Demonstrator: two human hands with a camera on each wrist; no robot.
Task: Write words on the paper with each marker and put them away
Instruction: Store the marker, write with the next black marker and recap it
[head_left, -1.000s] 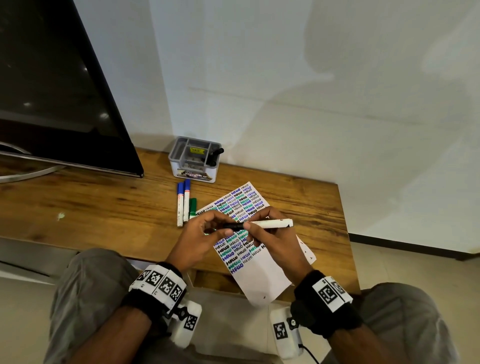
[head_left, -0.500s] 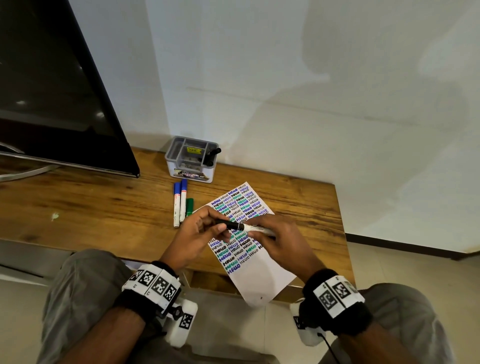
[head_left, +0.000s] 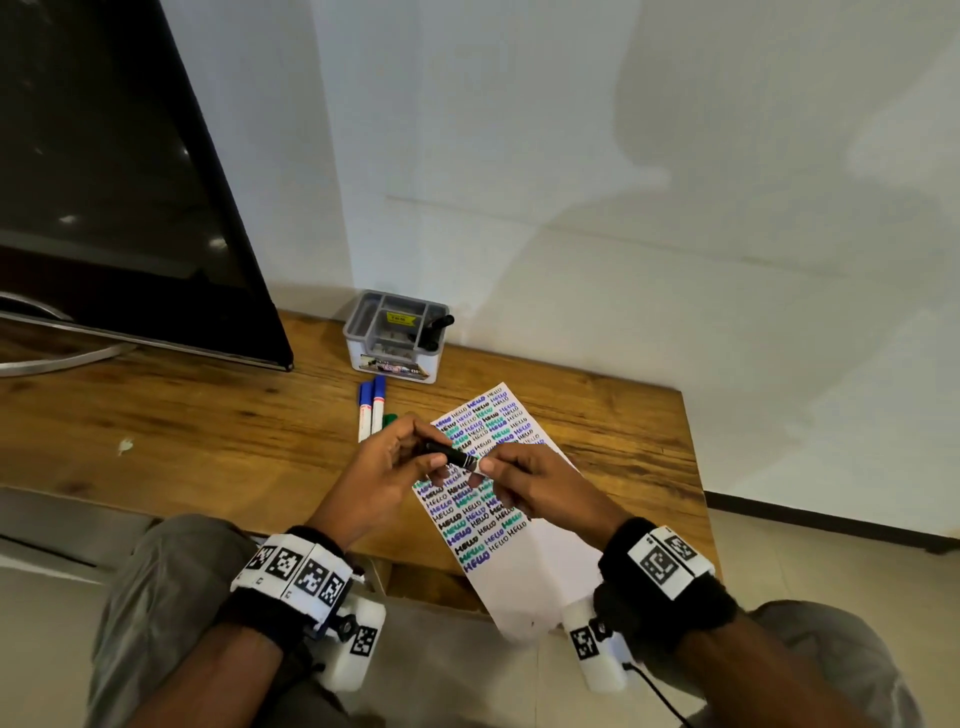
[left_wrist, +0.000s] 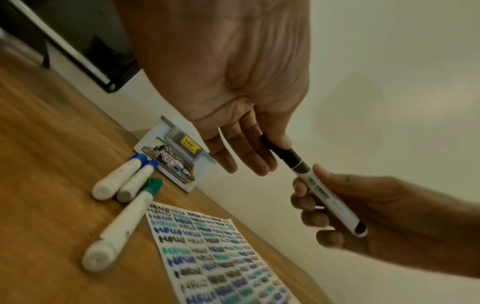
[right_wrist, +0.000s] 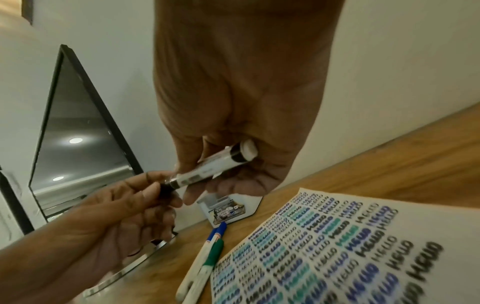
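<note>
A black marker (head_left: 451, 453) with a white barrel is held in the air over the paper (head_left: 535, 587), between both hands. My left hand (head_left: 428, 446) pinches its black cap (left_wrist: 288, 156) between thumb and fingers. My right hand (head_left: 491, 467) grips the white barrel (left_wrist: 327, 199), whose flat end (right_wrist: 248, 151) points back into the palm. The cap sits on the barrel. The paper is covered with rows of "HELLO" in black, blue and green. Two blue-capped markers (head_left: 371, 410) and a green-capped one (head_left: 388, 418) lie side by side on the wood, left of the paper.
A grey compartment organizer (head_left: 363, 322) stands at the back by the wall with a black marker (head_left: 439, 327) in its right slot. A large dark screen (head_left: 104, 182) on a curved stand fills the left. The wooden table (head_left: 208, 431) ends just right of the paper, which overhangs the front edge.
The marker has gone from level to tilted, cap end up and left. My right hand has slid along the barrel and now covers most of it. Both hands stay over the paper.
</note>
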